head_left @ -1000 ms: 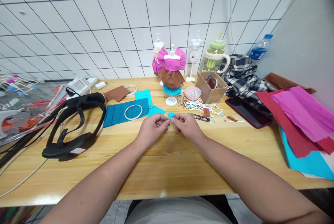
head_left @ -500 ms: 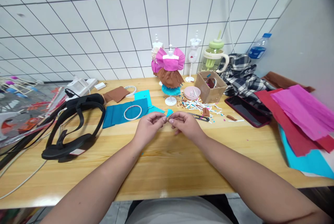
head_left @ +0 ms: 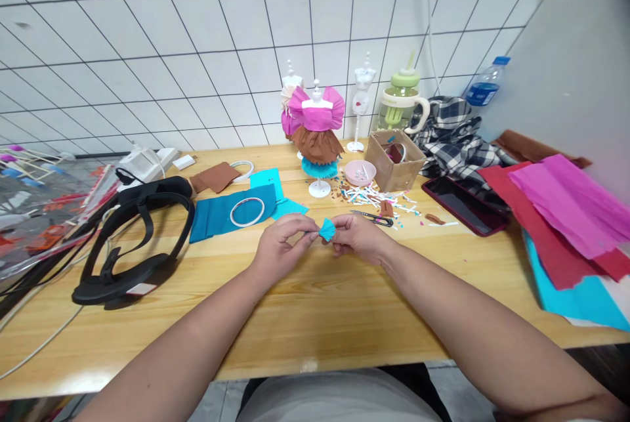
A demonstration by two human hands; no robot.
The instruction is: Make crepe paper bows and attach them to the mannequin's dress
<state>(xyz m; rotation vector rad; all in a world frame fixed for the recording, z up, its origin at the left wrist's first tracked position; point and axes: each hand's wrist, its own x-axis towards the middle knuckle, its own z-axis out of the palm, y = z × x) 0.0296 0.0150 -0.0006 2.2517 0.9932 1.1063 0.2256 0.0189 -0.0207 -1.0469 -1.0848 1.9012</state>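
Observation:
Between my hands is a small fan-shaped piece of blue crepe paper [head_left: 327, 230], held over the near middle of the table. My left hand [head_left: 285, 243] pinches its left side between thumb and forefinger. My right hand [head_left: 357, 235] is closed on its right side. Behind them stands a small white mannequin wearing a pink top, a brown skirt and a blue fringed layer [head_left: 319, 140]. Thread snips [head_left: 373, 218] lie just beyond my right hand. To the left, a roll of double-sided tape [head_left: 247, 212] rests on folded teal crepe paper [head_left: 211, 216].
A pink bowl [head_left: 359, 173], a cardboard box [head_left: 396, 163] and scattered paper scraps [head_left: 369, 197] lie at the back. On the right are a phone [head_left: 465, 205] and coloured paper sheets [head_left: 556, 225]. A black headset [head_left: 132, 245] and cables occupy the left.
The blue piece has turned between my fingers and now shows a spread fan shape. My right hand has shifted slightly, and the camera view has moved a little.

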